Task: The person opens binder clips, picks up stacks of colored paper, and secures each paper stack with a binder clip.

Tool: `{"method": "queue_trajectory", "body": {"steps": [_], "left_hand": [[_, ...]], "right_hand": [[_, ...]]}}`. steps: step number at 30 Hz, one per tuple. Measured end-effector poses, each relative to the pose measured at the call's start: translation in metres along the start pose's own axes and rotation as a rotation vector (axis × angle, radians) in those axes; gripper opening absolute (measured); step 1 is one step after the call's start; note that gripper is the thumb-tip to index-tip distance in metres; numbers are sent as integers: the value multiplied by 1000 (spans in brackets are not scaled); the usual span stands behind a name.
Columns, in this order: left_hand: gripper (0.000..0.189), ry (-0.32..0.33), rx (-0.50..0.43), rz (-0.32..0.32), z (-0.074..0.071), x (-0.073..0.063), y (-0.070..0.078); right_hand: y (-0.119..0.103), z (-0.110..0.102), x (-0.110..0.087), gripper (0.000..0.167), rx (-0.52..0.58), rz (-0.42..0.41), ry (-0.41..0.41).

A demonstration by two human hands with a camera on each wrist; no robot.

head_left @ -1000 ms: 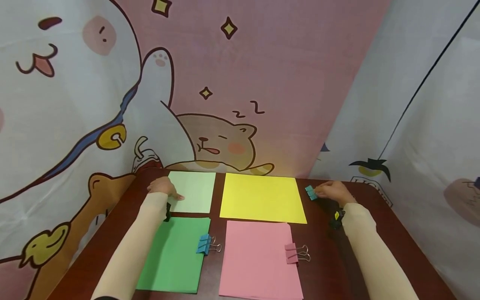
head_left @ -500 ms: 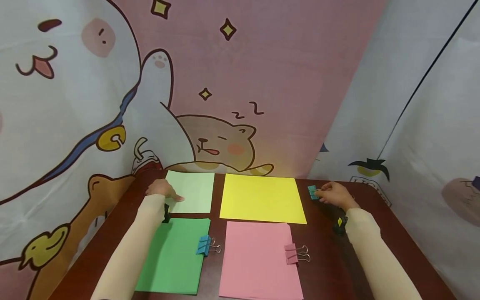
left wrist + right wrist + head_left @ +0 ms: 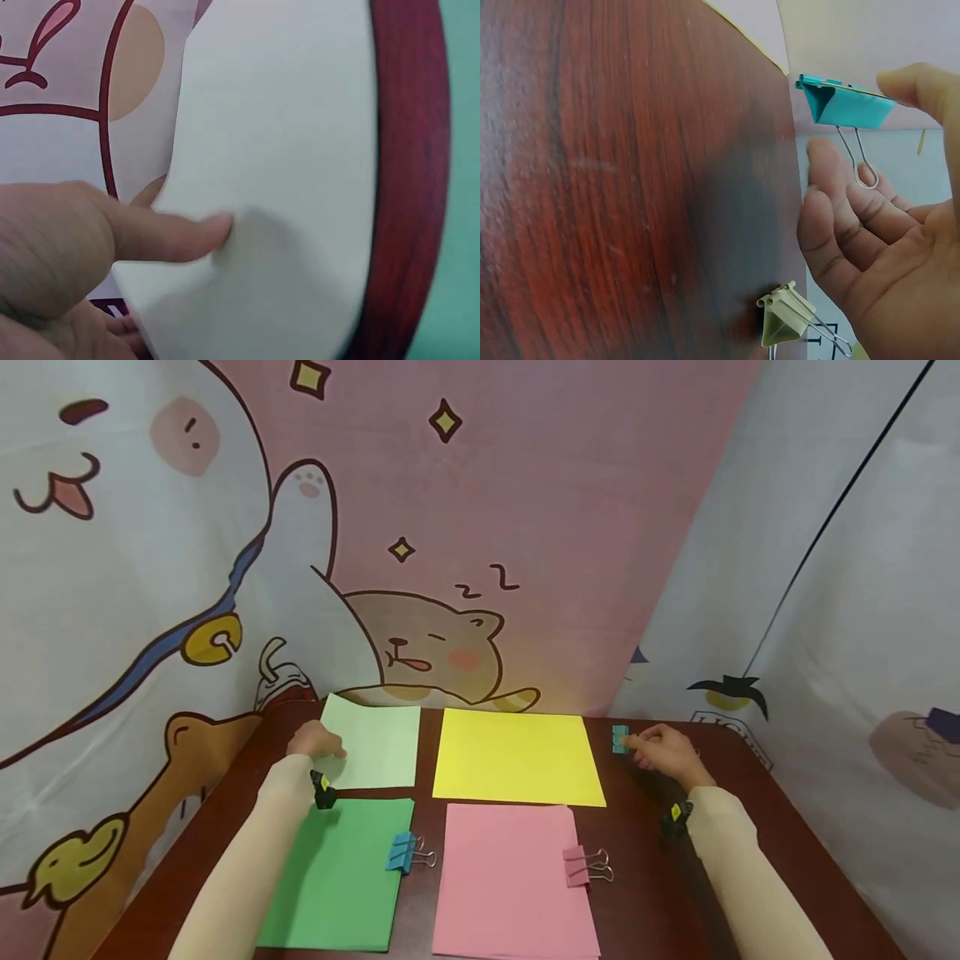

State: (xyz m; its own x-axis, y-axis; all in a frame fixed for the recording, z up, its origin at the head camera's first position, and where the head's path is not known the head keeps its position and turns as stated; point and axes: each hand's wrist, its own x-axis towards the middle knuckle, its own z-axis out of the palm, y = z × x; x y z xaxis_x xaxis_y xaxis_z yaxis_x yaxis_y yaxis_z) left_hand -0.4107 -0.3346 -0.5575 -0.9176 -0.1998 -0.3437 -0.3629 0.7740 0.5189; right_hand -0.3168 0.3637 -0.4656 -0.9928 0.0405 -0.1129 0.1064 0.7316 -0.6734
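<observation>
My left hand (image 3: 315, 741) grips the left edge of the pale green paper (image 3: 382, 747) at the table's back left. In the left wrist view the thumb (image 3: 176, 236) lies on top of the paper, with the other fingers beyond its edge, and the sheet bends up there. At the back right, my right hand (image 3: 669, 753) holds a teal binder clip (image 3: 619, 740). The right wrist view shows thumb and fingers at the wire handles of the teal binder clip (image 3: 851, 106), its body tilted. A cream binder clip (image 3: 786, 313) stands on the table close below that hand.
Yellow paper (image 3: 517, 756) lies between the hands. Nearer are a green stack (image 3: 337, 868) with a blue binder clip (image 3: 401, 852) and a pink stack (image 3: 510, 877) with a pink binder clip (image 3: 577, 866). A printed cloth (image 3: 562, 527) hangs behind the dark wooden table (image 3: 637, 893).
My right hand has turned the teal clip more upright. My left thumb has drawn back toward the paper's left edge, and the pale green paper's far left corner has risen. The head view has shifted slightly.
</observation>
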Motion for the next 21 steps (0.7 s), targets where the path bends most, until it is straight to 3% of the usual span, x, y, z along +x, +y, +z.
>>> {"method": "queue_trajectory", "body": {"steps": [5, 10, 16, 21], "left_hand": [[52, 105, -57, 52, 4, -4, -11], [63, 188, -166, 135, 12, -9, -17], [70, 245, -314, 145, 21, -20, -17], [72, 274, -395, 151, 20, -48, -5]], "right_hand": [[-3, 4, -7, 80, 32, 25, 38], [-7, 8, -13, 79, 69, 18, 51], [-17, 13, -21, 75, 94, -11, 87], [-28, 16, -28, 74, 110, -27, 131]]}}
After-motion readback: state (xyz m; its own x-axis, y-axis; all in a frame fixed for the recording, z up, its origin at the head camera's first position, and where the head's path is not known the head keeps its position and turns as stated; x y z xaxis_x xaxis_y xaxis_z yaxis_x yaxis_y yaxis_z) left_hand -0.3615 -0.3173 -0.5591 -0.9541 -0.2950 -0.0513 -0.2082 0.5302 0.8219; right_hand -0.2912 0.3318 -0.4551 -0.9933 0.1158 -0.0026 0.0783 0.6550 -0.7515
